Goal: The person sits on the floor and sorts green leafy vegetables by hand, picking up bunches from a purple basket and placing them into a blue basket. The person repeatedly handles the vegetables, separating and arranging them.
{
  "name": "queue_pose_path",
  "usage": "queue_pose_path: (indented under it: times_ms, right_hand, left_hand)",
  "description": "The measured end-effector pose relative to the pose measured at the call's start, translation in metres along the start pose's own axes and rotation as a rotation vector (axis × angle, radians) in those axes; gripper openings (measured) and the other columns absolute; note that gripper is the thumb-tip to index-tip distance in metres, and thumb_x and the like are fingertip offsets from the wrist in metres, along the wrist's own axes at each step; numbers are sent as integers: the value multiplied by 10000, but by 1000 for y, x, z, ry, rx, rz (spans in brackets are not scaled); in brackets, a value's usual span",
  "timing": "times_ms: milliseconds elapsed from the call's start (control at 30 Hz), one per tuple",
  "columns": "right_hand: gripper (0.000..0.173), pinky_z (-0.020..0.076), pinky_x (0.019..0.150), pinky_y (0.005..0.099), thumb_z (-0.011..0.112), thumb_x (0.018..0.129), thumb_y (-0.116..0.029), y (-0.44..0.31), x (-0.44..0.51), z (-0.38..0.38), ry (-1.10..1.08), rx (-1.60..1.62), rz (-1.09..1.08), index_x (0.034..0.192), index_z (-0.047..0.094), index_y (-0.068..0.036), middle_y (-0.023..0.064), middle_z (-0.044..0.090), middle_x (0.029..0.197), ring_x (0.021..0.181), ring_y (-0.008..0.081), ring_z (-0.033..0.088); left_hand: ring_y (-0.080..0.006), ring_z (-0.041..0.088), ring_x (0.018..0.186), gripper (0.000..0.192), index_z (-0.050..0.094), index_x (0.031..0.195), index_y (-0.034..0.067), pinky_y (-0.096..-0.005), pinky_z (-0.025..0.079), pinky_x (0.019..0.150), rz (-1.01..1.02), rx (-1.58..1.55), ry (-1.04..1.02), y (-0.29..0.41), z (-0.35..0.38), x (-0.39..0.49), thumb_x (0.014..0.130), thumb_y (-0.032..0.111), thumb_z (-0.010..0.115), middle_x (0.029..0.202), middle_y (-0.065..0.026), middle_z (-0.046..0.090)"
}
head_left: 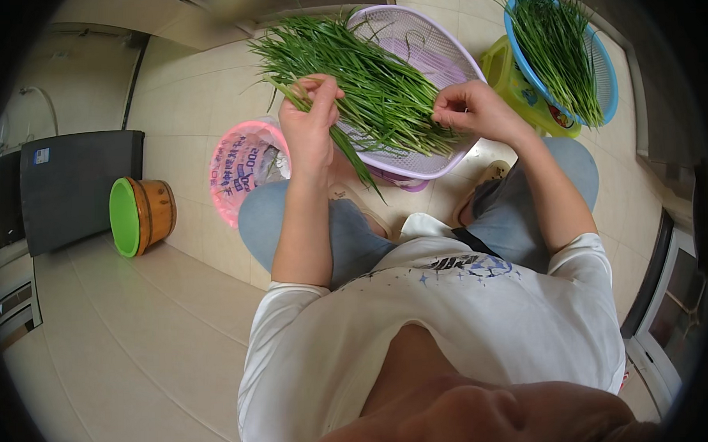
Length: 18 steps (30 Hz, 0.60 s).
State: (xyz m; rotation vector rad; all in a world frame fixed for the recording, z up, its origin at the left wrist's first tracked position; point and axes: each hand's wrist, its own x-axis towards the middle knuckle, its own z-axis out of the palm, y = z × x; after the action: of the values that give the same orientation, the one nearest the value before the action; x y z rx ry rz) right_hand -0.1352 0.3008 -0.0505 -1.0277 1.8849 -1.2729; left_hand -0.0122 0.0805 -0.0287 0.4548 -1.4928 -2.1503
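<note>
A small bunch of garlic chives [352,157] is gripped in my left hand [315,114], its pale stem ends pointing up and left and its leaf tips hanging down to the right. Beneath and beyond both hands, a large pile of garlic chives [378,74] lies in a lilac plastic basket [461,27], leaves spilling over the left rim. At the pale stem ends on the pile's right side is my right hand [473,109], thumb and fingertips pinched together. Whether stems are caught between those fingertips is unclear.
Left of the basket stands a pink basin [220,167] lined with a printed plastic bag holding scraps. A blue basket [609,77] with more chives [553,56] rests at a yellow-green stool [506,69]. Farther left are a green-lined wooden bucket [163,201] and a dark grey cabinet [84,189].
</note>
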Motion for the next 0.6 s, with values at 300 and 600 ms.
queue_pose_path:
  times_ms: [300, 600]
  right_hand:
    - [158, 369, 508, 186, 611, 827, -97, 12, 2, -13, 111, -91, 90, 725, 553, 10, -45, 498, 608, 571, 15, 429]
    - [164, 374, 461, 163, 620, 843, -182, -1, 5, -2, -129, 313, 209, 801, 602, -25, -26, 558, 631, 516, 19, 468]
  left_hand:
    - [-27, 342, 460, 85, 552, 908, -2, -173, 257, 420, 211, -43, 142, 12, -8, 5, 856, 65, 562, 722, -68, 565]
    - [-131, 537, 657, 195, 561, 976, -35, -236, 435, 596, 357, 351, -254, 9, 25, -26, 931, 107, 435, 862, -118, 608]
